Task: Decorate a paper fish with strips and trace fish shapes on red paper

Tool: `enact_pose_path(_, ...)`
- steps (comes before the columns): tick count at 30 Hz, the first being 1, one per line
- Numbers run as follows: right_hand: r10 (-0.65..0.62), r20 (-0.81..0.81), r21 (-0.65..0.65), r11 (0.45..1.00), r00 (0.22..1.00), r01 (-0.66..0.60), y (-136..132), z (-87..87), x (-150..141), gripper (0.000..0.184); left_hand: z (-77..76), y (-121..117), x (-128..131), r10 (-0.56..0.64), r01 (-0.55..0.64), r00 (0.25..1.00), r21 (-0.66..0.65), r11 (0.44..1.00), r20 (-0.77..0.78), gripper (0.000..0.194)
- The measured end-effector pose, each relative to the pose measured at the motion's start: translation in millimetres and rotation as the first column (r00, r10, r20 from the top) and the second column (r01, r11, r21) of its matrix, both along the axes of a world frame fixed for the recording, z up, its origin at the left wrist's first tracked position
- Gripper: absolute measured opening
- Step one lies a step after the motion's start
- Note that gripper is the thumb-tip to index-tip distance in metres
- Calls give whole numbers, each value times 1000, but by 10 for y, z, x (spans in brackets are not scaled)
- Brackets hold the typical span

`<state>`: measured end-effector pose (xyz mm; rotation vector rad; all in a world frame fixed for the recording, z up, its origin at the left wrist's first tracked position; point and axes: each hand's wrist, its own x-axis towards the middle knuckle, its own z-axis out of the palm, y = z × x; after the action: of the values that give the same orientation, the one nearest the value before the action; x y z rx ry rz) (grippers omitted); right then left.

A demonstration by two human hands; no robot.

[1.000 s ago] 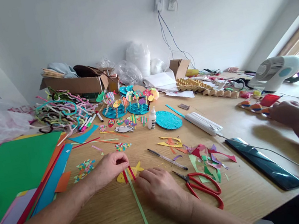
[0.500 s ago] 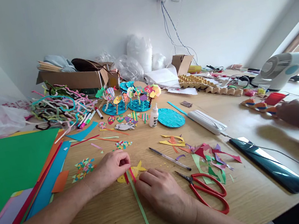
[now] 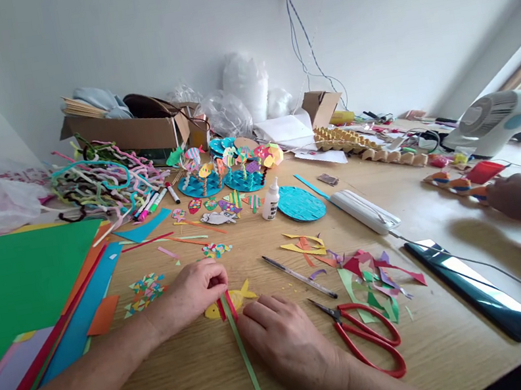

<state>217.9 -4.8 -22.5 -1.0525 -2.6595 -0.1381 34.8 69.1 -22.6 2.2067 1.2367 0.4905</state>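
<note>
My left hand (image 3: 201,288) is closed, thumb and fingertips pinching the upper end of a long light green paper strip (image 3: 247,363). The strip runs down across the table toward me. Under it lies a yellow paper fish (image 3: 243,293) with red paper strips (image 3: 230,301) standing across its body; the hands partly cover it. My right hand (image 3: 286,334) rests on the table beside the strip, just below the fish's tail. Its fingers are curled in, and what they hold, if anything, is hidden. Red-handled scissors (image 3: 372,339) lie open to its right, with a pen (image 3: 298,275) above them.
Coloured paper scraps (image 3: 374,276) and a dark phone (image 3: 479,288) lie to the right. A glue bottle (image 3: 270,201) stands by a blue disc (image 3: 300,203). Coloured sheets (image 3: 30,280) lie left. Another person's hand (image 3: 515,195) is at the far right, near a fan (image 3: 497,119).
The view has shifted slightly, so the things at right sit a little further right. Both my hands stay nearly still, the left keeping its pinch on the green strip.
</note>
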Motion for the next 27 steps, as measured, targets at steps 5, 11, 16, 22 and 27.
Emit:
enact_pose_path(5, 6, 1, -2, 1000, 1000, -6, -12, -18, 4, 9, 1, -2, 3, 9, -9, 1000, 8, 1000, -17, 11)
enact_pose_path(11, 11, 14, -1, 1000, 1000, -11, -17, -13, 5, 8, -21, 10, -8, 0, 0, 1000, 17, 1000, -26, 11)
enact_pose_path(16, 4, 27, 7, 1000, 1000, -4, -25, -10, 1, 8, -30, 16, -9, -7, 8, 999, 26, 1000, -33, 12)
enact_pose_path(22, 9, 36, 9, 1000, 999, -9, -27, -2, 1, 8, -16, 8, -7, -11, 12, 999, 31, 999, -39, 13)
enact_pose_path(27, 9, 37, 2, 1000, 999, -9, -27, -7, -3, 7, -17, 9, -7, -5, 7, 999, 31, 1000, -42, 12)
